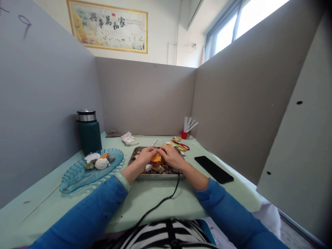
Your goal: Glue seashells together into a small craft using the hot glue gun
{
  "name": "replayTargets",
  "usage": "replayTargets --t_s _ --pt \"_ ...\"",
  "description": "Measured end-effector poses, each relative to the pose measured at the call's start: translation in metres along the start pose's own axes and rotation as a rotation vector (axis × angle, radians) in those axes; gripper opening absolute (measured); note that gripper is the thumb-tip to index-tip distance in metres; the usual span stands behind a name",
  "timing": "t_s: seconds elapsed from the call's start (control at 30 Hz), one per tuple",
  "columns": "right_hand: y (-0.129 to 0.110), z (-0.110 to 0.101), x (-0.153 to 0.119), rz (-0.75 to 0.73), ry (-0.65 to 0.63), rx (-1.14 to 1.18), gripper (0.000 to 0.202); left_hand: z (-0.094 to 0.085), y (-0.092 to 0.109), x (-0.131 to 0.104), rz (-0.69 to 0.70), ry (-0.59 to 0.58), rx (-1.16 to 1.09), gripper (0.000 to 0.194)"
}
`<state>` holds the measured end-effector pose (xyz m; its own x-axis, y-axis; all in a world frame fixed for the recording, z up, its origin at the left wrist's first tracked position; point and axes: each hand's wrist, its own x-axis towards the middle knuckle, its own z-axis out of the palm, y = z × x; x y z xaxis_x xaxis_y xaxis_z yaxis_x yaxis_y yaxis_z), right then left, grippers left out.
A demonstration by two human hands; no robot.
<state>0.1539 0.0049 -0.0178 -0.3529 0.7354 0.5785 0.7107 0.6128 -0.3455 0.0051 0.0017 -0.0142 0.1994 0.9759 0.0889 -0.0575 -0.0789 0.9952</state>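
Over a metal tray (pixel 155 177) of stones and shells, both hands meet at a small orange, shell-like piece (pixel 156 158). My left hand (pixel 145 156) is closed at its left edge, with the fingertips bent behind it. From the other side my right hand (pixel 169 156) closes on the same piece, thumb and fingers near the left fingertips. A reddish-brown part shows just under the orange one; whether the two are joined I cannot tell. A white shell (pixel 148 167) lies among the stones below my left hand. The far fingertips are partly hidden.
On the left stand a blue shell-shaped dish (pixel 67 185) with stones and shells, and a green bottle (pixel 89 136). To the right lie a black phone-like slab (pixel 214 168) and scissors (pixel 183 146); a red cup (pixel 184 135) holds white sticks. A black cable (pixel 158 204) crosses the front. Grey partitions enclose the table.
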Motion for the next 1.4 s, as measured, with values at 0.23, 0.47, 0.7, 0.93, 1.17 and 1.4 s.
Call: replayTargets --t_s 0.23,0.47,0.7,0.93,1.17,1.4 --pt "-0.001 -0.0003 -0.0005 0.004 -0.042 0.002 0.038 -0.0008 0.0004 -0.0002 0.006 -0.016 0.017 0.015" --pt "0.0002 -0.0004 -0.0004 -0.027 -0.034 -0.024 0.035 -0.0005 0.0004 -0.0009 -0.012 -0.012 0.032 0.02" --pt "0.0007 0.0002 0.0 -0.026 -0.034 -0.045 0.034 0.0002 0.0024 -0.0018 0.003 0.003 0.052 0.021" --pt "0.0002 0.0001 -0.0001 -0.025 -0.031 -0.039 0.034 -0.002 0.0005 0.0003 0.008 -0.01 0.053 0.023" --pt "-0.0002 0.0001 -0.0007 -0.025 -0.029 -0.044 0.034 -0.0039 -0.0007 0.0025 0.007 -0.031 0.05 0.023" --pt "-0.0014 -0.0013 -0.0001 -0.028 -0.02 -0.04 0.033 -0.0011 -0.0002 -0.0004 0.02 0.003 0.058 0.02"
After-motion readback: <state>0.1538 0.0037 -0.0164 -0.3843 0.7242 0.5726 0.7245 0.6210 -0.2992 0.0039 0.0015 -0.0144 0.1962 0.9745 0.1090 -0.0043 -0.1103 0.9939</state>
